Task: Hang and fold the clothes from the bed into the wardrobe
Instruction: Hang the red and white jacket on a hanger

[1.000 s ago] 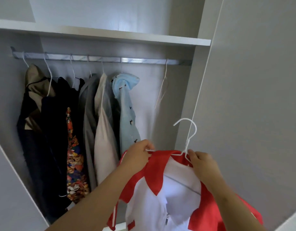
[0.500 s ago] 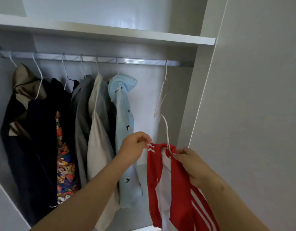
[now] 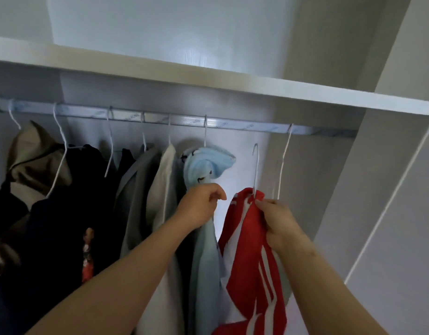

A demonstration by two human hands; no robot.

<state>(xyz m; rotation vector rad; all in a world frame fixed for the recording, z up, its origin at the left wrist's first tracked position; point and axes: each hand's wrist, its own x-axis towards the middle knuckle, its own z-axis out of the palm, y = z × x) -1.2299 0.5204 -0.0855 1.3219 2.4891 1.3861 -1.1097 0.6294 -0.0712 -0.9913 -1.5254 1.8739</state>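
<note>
Right hand (image 3: 278,221) is gripping the red-and-white jacket (image 3: 244,240) at the collar. Its fingers are curling round the bunched fabric and the neck of the wire hanger (image 3: 256,165). The grip is sitting that high probably to hold the hook upright and steerable. The hook is pointing up but stopping short of the rail (image 3: 92,112), so it is not on yet. It is lining up with the gap between the light blue garment (image 3: 208,165) and the empty hanger (image 3: 284,160), the one free slot at the right end. The jacket is draping edge-on below the hand, inside the wardrobe opening, just beside the blue one.

Left hand (image 3: 201,204) is sitting against the light blue garment with fingers curled in and thumb meeting a fingertip. Cannot tell if it is pinching cloth or nothing. It is likely keeping that garment off to the left to make room.

Both forearms are reaching up and forward, the left crossing in front of the beige garment (image 3: 165,180) and the right wrist cocking back a little. The grey garment (image 3: 136,189) and the dark clothes (image 3: 70,213) are crowding the left of the rail under the shelf (image 3: 208,78).
</note>
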